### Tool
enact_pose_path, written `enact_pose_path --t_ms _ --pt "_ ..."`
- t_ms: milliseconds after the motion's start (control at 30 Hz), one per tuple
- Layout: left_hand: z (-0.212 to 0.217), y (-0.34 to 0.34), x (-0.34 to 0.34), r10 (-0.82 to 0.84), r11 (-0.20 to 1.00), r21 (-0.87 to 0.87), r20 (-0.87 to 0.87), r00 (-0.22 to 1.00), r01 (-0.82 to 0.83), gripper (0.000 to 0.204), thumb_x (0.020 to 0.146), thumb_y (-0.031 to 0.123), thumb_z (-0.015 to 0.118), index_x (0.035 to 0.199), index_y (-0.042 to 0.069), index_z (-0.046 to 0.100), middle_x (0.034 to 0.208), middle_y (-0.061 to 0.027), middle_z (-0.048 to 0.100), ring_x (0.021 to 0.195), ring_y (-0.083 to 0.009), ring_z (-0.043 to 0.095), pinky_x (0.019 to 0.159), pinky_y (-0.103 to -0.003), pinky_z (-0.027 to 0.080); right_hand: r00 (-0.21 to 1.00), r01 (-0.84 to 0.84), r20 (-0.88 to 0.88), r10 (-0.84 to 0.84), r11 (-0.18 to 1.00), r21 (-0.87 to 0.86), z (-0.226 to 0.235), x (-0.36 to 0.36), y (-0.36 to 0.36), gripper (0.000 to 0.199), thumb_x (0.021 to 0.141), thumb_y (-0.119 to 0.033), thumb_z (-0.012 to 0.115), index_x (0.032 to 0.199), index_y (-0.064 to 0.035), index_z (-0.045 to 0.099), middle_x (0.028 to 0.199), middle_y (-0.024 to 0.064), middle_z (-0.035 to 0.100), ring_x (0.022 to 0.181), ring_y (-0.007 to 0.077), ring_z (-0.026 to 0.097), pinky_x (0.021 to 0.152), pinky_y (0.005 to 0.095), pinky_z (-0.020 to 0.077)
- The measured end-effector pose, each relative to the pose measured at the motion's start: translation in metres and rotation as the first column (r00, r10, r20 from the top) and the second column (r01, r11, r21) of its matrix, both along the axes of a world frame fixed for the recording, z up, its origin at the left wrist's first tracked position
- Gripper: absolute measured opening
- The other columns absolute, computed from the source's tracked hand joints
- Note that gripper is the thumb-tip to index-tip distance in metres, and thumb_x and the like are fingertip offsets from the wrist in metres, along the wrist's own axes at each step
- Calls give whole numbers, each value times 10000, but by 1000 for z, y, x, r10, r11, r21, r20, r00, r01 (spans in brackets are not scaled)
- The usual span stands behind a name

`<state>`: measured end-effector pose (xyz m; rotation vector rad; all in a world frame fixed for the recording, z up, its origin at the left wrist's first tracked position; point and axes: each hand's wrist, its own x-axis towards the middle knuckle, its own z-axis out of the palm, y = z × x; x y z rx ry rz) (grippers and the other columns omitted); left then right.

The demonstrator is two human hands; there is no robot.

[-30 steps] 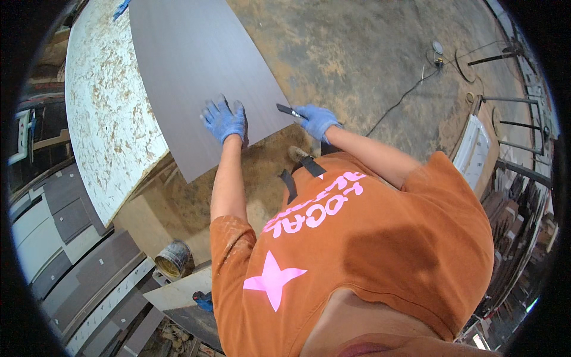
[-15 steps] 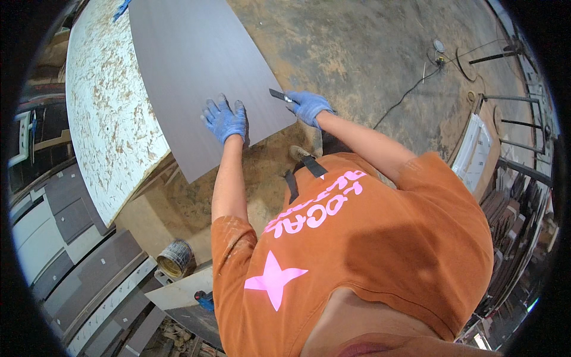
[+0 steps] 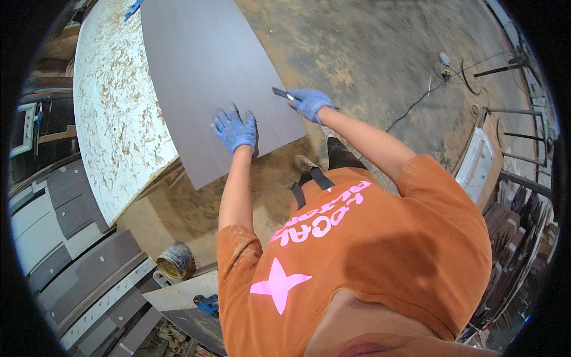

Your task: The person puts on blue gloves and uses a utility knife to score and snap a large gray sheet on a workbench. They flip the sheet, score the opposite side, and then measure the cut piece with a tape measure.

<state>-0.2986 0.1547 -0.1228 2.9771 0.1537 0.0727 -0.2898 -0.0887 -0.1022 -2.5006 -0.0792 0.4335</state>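
A large grey panel [image 3: 208, 65] lies on a white, flaking, worn board [image 3: 116, 89], its near end jutting past the board. My left hand [image 3: 234, 130], in a blue work glove, rests flat on the panel near that end with fingers spread. At the panel's right edge, my right hand [image 3: 309, 104], also gloved in blue, is closed around what looks like a utility knife [image 3: 283, 93]. Its dark, flat end points left over the panel surface; the fingers hide most of its grip.
A blue-and-black tool [image 3: 207, 304] and an open tin [image 3: 175, 262] are at lower left, near stacked panels [image 3: 101, 279]. Another blue object [image 3: 132, 9] sits on the far board. A cable [image 3: 410, 107] crosses the floor; a metal rack [image 3: 523, 137] stands right.
The whole view has shifted slightly, so the panel and both hands appear a little further right. My left hand stays flat on the panel; my right keeps its hold on the knife.
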Motion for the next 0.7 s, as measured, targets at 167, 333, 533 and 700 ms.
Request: enact_pose_path --t_ms 167,333,533,700 --pt "-4 0 2 -11 1000 22 31 999 11 663 881 530 469 1424 153 418 1509 -207 304 1407 -377 236 1161 -508 93 999 38 4 -39 999 18 -3 60 9 406 901 -381 529 1282 -244 557 973 161 673 886 386 637 746 487 494" --pt "-7 2 4 -14 1000 15 41 999 13 661 875 528 481 1418 155 426 1512 -202 300 1417 -373 218 1162 -508 82 999 39 -24 -38 999 27 -7 33 5 445 901 -395 515 1322 -252 514 983 167 669 896 389 635 753 499 493" --pt "-7 2 3 9 1000 10 10 1000 -9 670 875 539 472 1430 169 413 1522 -196 286 1429 -360 194 1165 -507 67 998 -38 -49 33 994 -104 -1 -28 -6 450 903 -402 510 1336 -281 498 997 162 670 908 378 639 760 487 502" --pt "-4 0 12 19 1000 22 1 1000 -19 679 877 554 458 1437 174 405 1529 -193 275 1426 -359 206 1166 -509 65 1000 -13 -23 12 999 -29 4 44 5 445 897 -393 521 1321 -257 523 1020 161 674 935 379 637 753 494 502"
